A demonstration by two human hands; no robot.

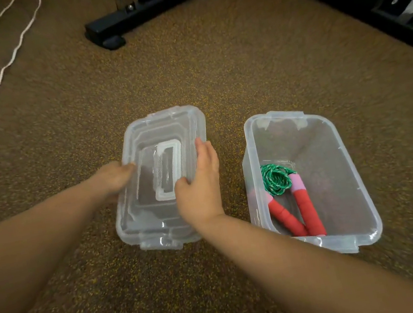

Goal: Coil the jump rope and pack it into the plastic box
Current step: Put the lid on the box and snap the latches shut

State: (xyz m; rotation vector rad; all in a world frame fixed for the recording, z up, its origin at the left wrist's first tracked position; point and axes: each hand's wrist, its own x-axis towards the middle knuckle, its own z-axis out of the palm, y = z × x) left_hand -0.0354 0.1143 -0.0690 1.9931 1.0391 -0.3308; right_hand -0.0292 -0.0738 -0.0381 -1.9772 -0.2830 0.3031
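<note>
Both hands gripped the clear rectangular lid (151, 193) on speckled carpet (213, 73): left hand (114, 178) w/ fingers curled at its left edge, right hand (199, 185) at the right. Green braided jump rope (276, 178), coiled, red foam handles (308, 210), lay in the open plastic box (356, 175) beside it.

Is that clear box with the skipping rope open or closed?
Open. The plastic box has no cover on; its lid is beside it on the floor, held by both hands, and the jump rope lies inside.

Both hands (114, 178) (198, 182) forward, gripping.
</note>
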